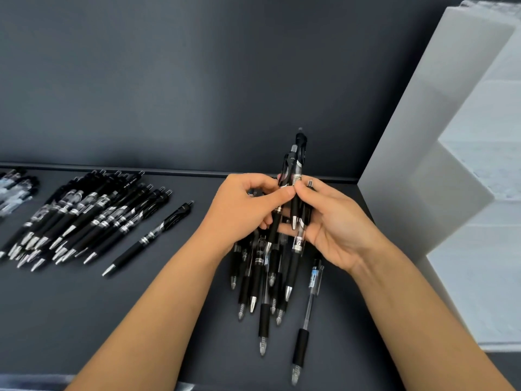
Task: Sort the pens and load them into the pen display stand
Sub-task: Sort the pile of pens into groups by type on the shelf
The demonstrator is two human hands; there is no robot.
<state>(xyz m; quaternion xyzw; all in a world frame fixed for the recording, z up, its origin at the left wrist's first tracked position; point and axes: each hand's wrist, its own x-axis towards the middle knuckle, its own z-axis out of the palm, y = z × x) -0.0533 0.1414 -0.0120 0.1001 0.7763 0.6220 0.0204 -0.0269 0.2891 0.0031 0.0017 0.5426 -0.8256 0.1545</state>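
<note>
Both hands meet above a loose pile of black pens [260, 280] on the dark table. My left hand [242, 210] and my right hand [335, 221] together hold a small bunch of black pens [296, 165] upright, clicker ends pointing away, thumbs pinching the barrels. A sorted row of black pens [84, 215] lies at the left, with a single black pen [149, 238] beside it. A clear-barrelled pen [308, 309] lies at the pile's right. The white stepped pen display stand [439, 153] rises at the right.
More pens with clear barrels [14, 187] lie at the far left edge. A dark wall [197, 80] stands behind the table, with a ridge along its base. Bare table surface [84, 320] shows in front of the sorted row.
</note>
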